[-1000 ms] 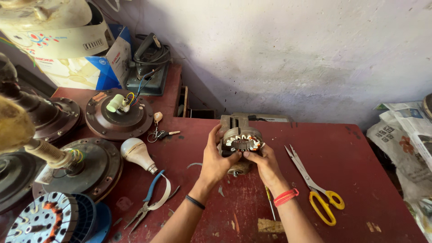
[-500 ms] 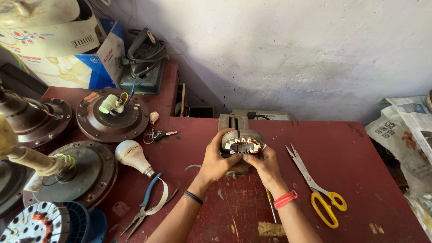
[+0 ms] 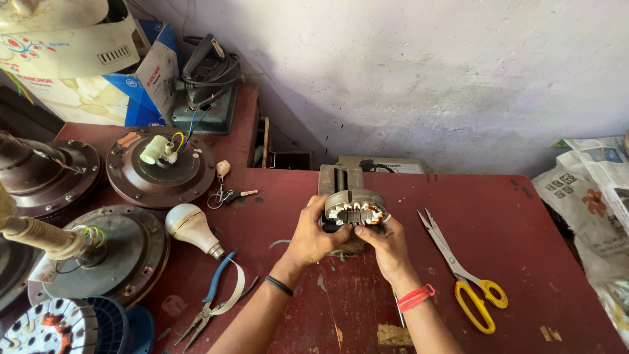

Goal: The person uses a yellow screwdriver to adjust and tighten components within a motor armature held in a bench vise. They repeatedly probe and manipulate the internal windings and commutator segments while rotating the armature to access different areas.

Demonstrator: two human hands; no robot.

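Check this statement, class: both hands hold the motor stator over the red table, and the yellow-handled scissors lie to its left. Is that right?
Not quite. The head view shows the yellow-handled scissors lying to the right of the motor stator, not its left. The left hand and right hand do hold it over the red table.

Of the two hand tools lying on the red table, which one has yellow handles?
The scissors, lying right of the right hand. The pliers, left of the forearms, have blue handles.
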